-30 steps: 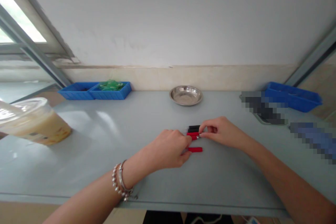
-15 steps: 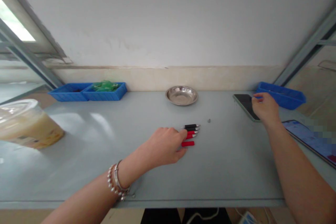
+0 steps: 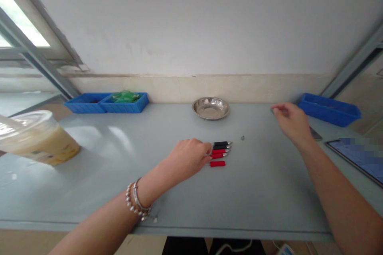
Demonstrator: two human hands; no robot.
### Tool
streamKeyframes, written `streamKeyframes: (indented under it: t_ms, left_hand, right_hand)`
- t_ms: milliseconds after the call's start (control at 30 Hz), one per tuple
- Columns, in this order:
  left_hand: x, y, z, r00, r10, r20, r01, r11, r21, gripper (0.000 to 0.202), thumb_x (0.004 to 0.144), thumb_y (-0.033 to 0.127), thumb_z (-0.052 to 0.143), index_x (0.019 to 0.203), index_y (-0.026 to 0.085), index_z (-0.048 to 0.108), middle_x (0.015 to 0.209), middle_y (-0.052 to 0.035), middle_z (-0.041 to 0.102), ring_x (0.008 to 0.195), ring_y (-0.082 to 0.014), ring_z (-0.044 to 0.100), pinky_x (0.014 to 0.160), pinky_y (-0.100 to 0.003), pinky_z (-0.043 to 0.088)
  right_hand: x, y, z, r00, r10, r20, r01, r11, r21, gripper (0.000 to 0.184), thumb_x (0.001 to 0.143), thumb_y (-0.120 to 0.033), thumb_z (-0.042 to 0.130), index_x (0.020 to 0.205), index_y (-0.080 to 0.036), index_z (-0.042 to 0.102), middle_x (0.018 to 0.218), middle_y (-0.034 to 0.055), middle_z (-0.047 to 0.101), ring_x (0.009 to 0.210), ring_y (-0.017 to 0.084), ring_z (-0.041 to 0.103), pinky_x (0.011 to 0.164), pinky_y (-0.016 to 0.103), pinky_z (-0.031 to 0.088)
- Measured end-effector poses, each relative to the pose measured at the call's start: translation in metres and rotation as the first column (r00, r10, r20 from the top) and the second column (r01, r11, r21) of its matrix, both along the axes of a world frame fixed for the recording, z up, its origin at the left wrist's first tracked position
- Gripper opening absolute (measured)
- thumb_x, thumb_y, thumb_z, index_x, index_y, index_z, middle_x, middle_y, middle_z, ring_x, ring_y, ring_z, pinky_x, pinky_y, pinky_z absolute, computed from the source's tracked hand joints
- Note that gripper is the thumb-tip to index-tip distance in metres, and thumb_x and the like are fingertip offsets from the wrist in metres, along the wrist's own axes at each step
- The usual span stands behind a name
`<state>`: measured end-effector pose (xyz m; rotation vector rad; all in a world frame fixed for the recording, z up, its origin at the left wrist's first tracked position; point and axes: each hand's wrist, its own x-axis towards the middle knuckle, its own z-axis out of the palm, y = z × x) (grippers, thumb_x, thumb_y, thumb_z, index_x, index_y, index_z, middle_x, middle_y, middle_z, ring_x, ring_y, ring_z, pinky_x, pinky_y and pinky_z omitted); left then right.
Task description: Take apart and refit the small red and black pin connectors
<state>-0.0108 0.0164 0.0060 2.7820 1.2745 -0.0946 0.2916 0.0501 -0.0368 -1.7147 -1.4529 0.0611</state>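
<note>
Several short pen-like pieces [image 3: 222, 149], black and red with silver tips, lie side by side on the grey table [image 3: 191, 199]. A loose red cap [image 3: 217, 163] lies just in front of them. My left hand [image 3: 187, 159], bracelets on its wrist, is curled with its fingertips against the left ends of the pieces. My right hand [image 3: 291, 123] hovers at the right back of the table, above a phone [image 3: 315, 133] that it mostly hides. Its thumb and fingers are drawn together; I cannot see anything between them. A tiny grey bit [image 3: 242, 138] lies right of the pieces.
A steel dish [image 3: 211, 108] stands at the back middle. Two blue trays [image 3: 89, 103] sit at the back left, one with green parts [image 3: 125, 96]. Another blue tray [image 3: 329, 109] and a tablet [image 3: 359, 155] are on the right. A lidded drink cup [image 3: 36, 137] is at the left.
My right hand left the pen-like pieces, went right to the phone, and now hangs lifted above it, slightly further left. My left hand stayed at the pieces.
</note>
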Motion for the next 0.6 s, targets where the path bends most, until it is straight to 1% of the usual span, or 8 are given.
streamKeyframes:
  t_ms: [33, 100, 200, 267, 333, 433, 533, 600]
  left_hand:
    - [0.000, 0.000, 0.000, 1.000, 0.001, -0.007, -0.001, 1.000, -0.005, 0.027, 0.082, 0.037, 0.040, 0.091, 0.019, 0.056, 0.081, -0.0073, 0.060, 0.075, -0.0177, 0.058, 0.064, -0.028, 0.042]
    - [0.000, 0.001, -0.001, 1.000, 0.008, -0.026, -0.008, 1.000, -0.012, 0.025, 0.081, 0.036, 0.040, 0.090, 0.019, 0.057, 0.081, -0.0070, 0.060, 0.075, -0.0182, 0.058, 0.063, -0.029, 0.043]
    - [0.000, 0.001, -0.003, 0.999, 0.022, -0.048, -0.023, 1.000, -0.013, 0.024, 0.080, 0.035, 0.041, 0.088, 0.020, 0.058, 0.080, -0.0067, 0.060, 0.074, -0.0187, 0.058, 0.063, -0.030, 0.044]
    - [0.000, 0.001, -0.004, 0.998, 0.025, -0.055, -0.026, 1.000, -0.009, 0.025, 0.081, 0.035, 0.040, 0.087, 0.019, 0.058, 0.079, -0.0072, 0.060, 0.073, -0.0190, 0.058, 0.062, -0.030, 0.044]
    - [0.001, 0.000, -0.004, 0.998, 0.016, -0.056, -0.016, 1.000, 0.001, 0.026, 0.082, 0.034, 0.038, 0.085, 0.018, 0.058, 0.079, -0.0077, 0.060, 0.072, -0.0190, 0.058, 0.062, -0.030, 0.043]
    - [0.003, -0.002, -0.001, 1.000, -0.004, -0.029, 0.005, 1.000, 0.027, 0.027, 0.083, 0.033, 0.034, 0.084, 0.018, 0.056, 0.079, -0.0069, 0.060, 0.072, -0.0186, 0.058, 0.060, -0.028, 0.043]
    - [0.005, -0.003, 0.002, 0.999, -0.011, 0.033, 0.008, 0.998, 0.066, 0.027, 0.084, 0.033, 0.032, 0.090, 0.019, 0.054, 0.082, -0.0051, 0.060, 0.072, -0.0173, 0.058, 0.060, -0.027, 0.042]
    - [0.006, -0.004, 0.002, 0.997, -0.006, 0.076, -0.001, 0.996, 0.092, 0.026, 0.084, 0.033, 0.032, 0.093, 0.019, 0.052, 0.084, -0.0040, 0.061, 0.073, -0.0163, 0.058, 0.061, -0.026, 0.043]
  right_hand:
    - [-0.011, -0.002, 0.002, 1.000, 0.003, -0.006, -0.003, 1.000, -0.011, 0.034, 0.079, -0.043, 0.041, 0.089, -0.015, 0.057, 0.087, 0.0088, 0.058, 0.076, 0.016, 0.053, 0.066, 0.030, 0.043]
    - [-0.034, -0.007, 0.007, 0.990, 0.137, -0.012, -0.138, 0.987, -0.088, 0.028, 0.075, -0.039, 0.046, 0.084, -0.016, 0.059, 0.085, 0.0072, 0.060, 0.073, 0.013, 0.053, 0.066, 0.027, 0.043]
    - [-0.066, -0.019, 0.013, 0.919, 0.390, -0.063, -0.393, 0.888, -0.240, 0.027, 0.076, -0.038, 0.045, 0.081, -0.015, 0.059, 0.075, 0.0039, 0.059, 0.066, 0.009, 0.052, 0.061, 0.021, 0.040]
    - [-0.081, -0.026, 0.017, 0.865, 0.487, -0.119, -0.498, 0.810, -0.310, 0.028, 0.075, -0.039, 0.045, 0.080, -0.014, 0.059, 0.068, 0.0026, 0.058, 0.060, 0.007, 0.049, 0.056, 0.018, 0.038]
    - [-0.089, -0.031, 0.019, 0.827, 0.544, -0.144, -0.554, 0.743, -0.375, 0.029, 0.074, -0.040, 0.046, 0.080, -0.014, 0.060, 0.063, 0.0008, 0.055, 0.055, 0.005, 0.046, 0.053, 0.017, 0.035]
    - [-0.094, -0.035, 0.021, 0.791, 0.590, -0.160, -0.592, 0.672, -0.445, 0.032, 0.076, -0.042, 0.044, 0.082, -0.015, 0.060, 0.059, -0.0005, 0.051, 0.052, 0.004, 0.041, 0.050, 0.016, 0.030]
    - [-0.095, -0.035, 0.021, 0.762, 0.626, -0.165, -0.618, 0.627, -0.475, 0.037, 0.078, -0.045, 0.039, 0.080, -0.014, 0.058, 0.061, 0.0000, 0.050, 0.053, 0.004, 0.040, 0.051, 0.016, 0.028]
    - [-0.095, -0.035, 0.021, 0.745, 0.648, -0.160, -0.633, 0.610, -0.476, 0.041, 0.080, -0.047, 0.034, 0.070, -0.012, 0.055, 0.059, 0.0001, 0.049, 0.054, 0.004, 0.039, 0.051, 0.016, 0.028]
